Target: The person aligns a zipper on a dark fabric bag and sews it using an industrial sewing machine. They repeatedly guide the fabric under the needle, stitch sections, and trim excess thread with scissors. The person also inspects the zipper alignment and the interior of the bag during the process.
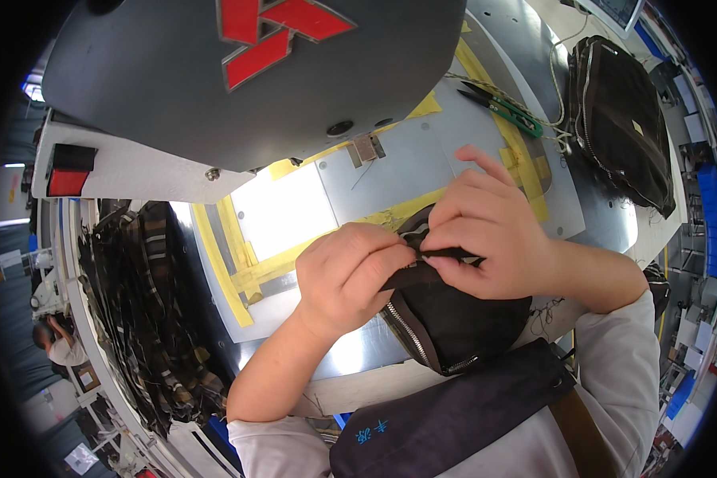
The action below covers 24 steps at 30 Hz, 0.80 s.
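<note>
A dark fabric bag [474, 327] with a silver zipper [406, 333] lies at the front edge of the sewing plate, in front of me. My left hand [346, 279] pinches the dark strip along the bag's upper opening. Close beside it, my right hand [486, 239] grips the same area between thumb and fingers, its little finger raised. The fingertips of both hands nearly meet, hiding part of what they hold. Beyond them is the metal presser foot [366, 150] on the plate marked with yellow tape [239, 296].
The grey machine head [167, 64] fills the upper left. Green-handled scissors [510, 115] and a cord lie at the upper right, beside another zipped bag [621, 123]. Plaid fabric pieces [147, 311] are piled at left. A co-worker [60, 342] sits in the far left background.
</note>
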{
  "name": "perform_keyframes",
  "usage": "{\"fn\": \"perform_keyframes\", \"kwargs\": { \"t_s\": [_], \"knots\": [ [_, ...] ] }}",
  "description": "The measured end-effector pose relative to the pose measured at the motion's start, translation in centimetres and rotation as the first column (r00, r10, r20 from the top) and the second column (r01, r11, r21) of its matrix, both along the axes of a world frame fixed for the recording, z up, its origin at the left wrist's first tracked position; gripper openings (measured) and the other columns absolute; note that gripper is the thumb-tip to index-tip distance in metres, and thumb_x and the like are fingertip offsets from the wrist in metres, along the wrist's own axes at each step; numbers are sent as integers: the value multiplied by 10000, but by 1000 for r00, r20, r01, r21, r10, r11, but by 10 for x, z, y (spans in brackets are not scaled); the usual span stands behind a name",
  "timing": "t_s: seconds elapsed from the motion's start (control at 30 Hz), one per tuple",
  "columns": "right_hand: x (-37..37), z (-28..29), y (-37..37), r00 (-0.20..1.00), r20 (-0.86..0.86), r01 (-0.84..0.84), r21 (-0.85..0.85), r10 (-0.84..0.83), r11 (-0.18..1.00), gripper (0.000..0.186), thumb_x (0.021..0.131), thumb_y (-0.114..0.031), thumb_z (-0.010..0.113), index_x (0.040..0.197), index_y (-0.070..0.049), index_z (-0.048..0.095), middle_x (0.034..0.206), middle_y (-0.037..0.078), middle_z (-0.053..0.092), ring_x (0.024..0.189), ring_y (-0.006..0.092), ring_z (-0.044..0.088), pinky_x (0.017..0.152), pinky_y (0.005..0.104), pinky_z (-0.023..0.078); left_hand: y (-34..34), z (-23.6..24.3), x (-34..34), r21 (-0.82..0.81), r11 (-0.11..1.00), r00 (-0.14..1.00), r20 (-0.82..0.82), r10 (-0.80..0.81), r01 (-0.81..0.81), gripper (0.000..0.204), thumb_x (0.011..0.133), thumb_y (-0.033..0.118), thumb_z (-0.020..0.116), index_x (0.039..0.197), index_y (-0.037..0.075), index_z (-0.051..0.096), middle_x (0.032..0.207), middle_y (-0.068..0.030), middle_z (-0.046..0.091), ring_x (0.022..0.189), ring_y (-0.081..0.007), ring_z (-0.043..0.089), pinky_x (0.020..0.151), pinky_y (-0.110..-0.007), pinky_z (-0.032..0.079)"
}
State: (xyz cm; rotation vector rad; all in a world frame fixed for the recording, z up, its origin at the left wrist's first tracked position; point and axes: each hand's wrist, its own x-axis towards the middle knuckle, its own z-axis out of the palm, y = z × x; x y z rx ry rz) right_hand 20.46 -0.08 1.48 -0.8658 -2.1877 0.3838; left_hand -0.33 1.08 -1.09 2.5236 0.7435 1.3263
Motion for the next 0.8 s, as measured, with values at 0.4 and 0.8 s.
{"fn": "perform_keyframes", "kwargs": {
  "t_s": [0.4,0.8],
  "knots": [
    [1,-11,-7,993,114,-62,471,9,880,107,733,-96,669,840,-92,666,853,-17,584,746,135,568,944,555,432,1,-4,2,-89,996,996,86,4,4,261,639,87,770,860,86,630,846,-27,670,612,-177,629,468,-262,461],
    [0,-10,-5,992,125,-80,450,27,889,74,750,-99,660,822,-109,653,834,-25,565,750,129,562,962,531,421,2,-4,1,-107,994,997,83,1,7,262,620,79,778,849,97,652,823,-8,668,586,-149,615,455,-256,444]
  ]
}}
